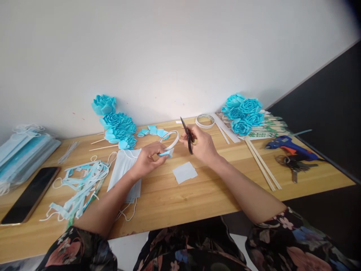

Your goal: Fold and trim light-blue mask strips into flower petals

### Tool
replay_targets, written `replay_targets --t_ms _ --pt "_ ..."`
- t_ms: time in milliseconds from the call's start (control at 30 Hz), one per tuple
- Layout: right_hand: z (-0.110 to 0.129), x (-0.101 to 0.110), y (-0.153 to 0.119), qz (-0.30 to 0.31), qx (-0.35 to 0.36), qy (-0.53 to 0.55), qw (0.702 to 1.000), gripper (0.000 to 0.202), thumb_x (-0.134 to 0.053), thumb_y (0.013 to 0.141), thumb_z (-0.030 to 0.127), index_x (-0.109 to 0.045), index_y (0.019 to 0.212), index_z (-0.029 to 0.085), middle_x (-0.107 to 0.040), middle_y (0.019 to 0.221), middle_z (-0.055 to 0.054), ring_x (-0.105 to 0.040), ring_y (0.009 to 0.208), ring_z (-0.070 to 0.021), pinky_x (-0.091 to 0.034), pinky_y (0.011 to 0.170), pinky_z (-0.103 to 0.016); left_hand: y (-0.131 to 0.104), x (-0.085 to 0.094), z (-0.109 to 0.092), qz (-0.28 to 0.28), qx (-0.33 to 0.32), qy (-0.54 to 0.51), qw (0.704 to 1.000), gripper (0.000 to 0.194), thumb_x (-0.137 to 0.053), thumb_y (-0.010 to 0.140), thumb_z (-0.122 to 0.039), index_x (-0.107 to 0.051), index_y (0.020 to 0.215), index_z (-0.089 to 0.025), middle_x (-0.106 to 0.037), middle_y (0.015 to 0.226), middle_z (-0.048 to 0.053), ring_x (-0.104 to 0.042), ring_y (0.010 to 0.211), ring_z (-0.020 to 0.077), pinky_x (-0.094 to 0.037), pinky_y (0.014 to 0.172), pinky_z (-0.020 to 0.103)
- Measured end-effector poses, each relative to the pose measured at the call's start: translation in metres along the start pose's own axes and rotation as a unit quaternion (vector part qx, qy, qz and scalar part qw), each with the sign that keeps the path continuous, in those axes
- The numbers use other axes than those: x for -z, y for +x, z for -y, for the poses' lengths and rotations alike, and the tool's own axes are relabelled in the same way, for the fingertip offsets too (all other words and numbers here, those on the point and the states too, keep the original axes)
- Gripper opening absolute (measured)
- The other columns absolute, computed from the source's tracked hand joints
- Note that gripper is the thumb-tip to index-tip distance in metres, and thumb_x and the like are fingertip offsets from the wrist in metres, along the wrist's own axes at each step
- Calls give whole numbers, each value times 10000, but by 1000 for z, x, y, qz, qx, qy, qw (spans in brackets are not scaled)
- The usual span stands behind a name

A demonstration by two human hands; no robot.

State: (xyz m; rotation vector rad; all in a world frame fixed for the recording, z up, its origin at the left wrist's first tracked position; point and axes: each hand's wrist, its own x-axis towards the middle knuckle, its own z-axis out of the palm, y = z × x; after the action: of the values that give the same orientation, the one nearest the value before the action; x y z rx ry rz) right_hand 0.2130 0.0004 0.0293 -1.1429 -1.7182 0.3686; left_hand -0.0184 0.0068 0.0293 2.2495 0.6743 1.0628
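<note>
My left hand is closed on a roll of white tape and a small light blue piece of mask fabric, both held above the table. In my right hand are black scissors, blades pointing up and away from me, just right of the tape roll. White cut pieces lie on the wood below and between my hands. A pleated face mask lies under my left wrist. Behind the tape roll, several folded blue pieces rest near the wall.
Blue fabric flowers on sticks and another flower bunch stand at the back. A glue gun, keys and sticks lie right. Leftward are stacked masks, a phone, cut strips. Another tape roll lies behind.
</note>
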Motion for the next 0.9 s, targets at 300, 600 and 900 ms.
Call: replay_targets --t_ms 300,600,900 --pt "1 -3 -2 4 63 -50 997 281 -641 853 263 -603 1128 223 -730 882 -29 -683 764 -167 -538 732 -275 1 0 -4 13 -4 33 999 183 -621 891 -242 -626 727 -162 -671 751 55 -600 716 145 -464 720 283" --pt "0 -2 -3 25 52 -63 996 274 -593 868 227 -624 1141 241 -724 914 -42 -668 789 -183 -533 751 -288 1 -3 -5 17 -18 33 999 181 -618 888 -239 -631 724 -164 -669 736 58 -596 705 150 -461 707 287" --pt "0 -1 -1 21 4 -18 1000 300 -628 864 293 -609 1154 219 -734 913 -45 -690 786 -184 -533 756 -297 0 -3 -3 19 -5 28 999 184 -628 884 -251 -627 722 -163 -680 777 71 -604 719 154 -458 703 282"
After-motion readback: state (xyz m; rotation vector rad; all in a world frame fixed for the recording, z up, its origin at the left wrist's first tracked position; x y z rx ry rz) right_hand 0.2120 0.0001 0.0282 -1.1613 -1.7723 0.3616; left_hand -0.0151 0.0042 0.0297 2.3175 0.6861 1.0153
